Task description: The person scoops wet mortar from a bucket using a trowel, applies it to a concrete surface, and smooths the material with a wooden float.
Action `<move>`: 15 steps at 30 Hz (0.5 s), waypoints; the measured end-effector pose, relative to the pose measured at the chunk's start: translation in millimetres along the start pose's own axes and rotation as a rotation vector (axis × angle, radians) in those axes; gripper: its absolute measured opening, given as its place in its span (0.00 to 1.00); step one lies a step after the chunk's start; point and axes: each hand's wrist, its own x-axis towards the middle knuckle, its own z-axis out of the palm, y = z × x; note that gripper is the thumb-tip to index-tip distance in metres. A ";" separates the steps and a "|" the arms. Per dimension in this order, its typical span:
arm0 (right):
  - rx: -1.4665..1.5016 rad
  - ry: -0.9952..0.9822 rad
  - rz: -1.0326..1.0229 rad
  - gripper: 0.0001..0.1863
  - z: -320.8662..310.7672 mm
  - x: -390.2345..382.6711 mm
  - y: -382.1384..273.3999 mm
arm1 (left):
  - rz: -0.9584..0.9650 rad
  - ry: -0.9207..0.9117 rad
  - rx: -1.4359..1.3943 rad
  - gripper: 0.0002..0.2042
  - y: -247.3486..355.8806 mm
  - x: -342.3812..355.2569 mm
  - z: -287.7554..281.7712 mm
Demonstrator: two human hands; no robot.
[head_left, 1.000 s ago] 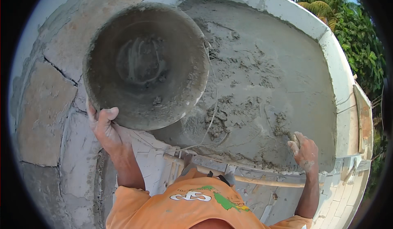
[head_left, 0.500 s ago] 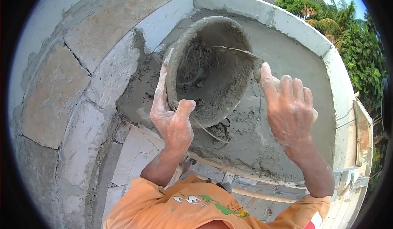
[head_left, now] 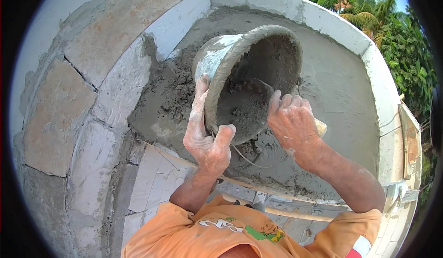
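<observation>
A cement-crusted bucket [head_left: 212, 55] is tipped sideways over a bed of wet grey mortar [head_left: 341, 101], its opening facing right and toward me. My left hand [head_left: 205, 135] grips the bucket's side and rim at the lower left, fingers along the outside. My right hand [head_left: 291, 122] is closed round the pale handle of a trowel [head_left: 321, 127]; the trowel's blade reaches into the bucket's mouth, partly hidden. Wet mortar coats the bucket's inside, and lumpy mortar [head_left: 170, 78] lies just left of it.
A low white wall [head_left: 332, 22] borders the mortar bed behind and to the right. Cracked stone slabs [head_left: 57, 115] run along the left. A pole [head_left: 277, 212] and paving lie below by my body. A board [head_left: 406, 142] leans at the right edge, with trees [head_left: 401, 64] beyond.
The bucket has moved right and tipped from facing up onto its side. My right hand has come up from the lower right to the bucket's mouth with the trowel.
</observation>
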 end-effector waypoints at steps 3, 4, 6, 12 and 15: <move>0.416 -0.176 0.055 0.20 -1.4 -4.8 11.0 | -0.114 0.004 -0.073 0.34 0.5 3.0 0.9; 0.416 -0.175 0.061 0.20 -9.0 -6.5 14.6 | -0.064 0.001 -0.056 0.35 -4.7 2.1 -0.1; 0.592 -0.326 0.040 0.15 -27.0 -8.4 21.9 | -0.014 -0.001 -0.047 0.35 -7.5 3.2 -0.8; 0.286 0.133 0.222 0.14 -37.9 -44.6 41.2 | -0.279 0.220 -0.065 0.37 -1.2 14.6 -2.4; 0.467 0.259 0.483 0.11 -10.9 -59.8 58.6 | -0.326 0.280 -0.172 0.36 -4.6 21.3 2.2</move>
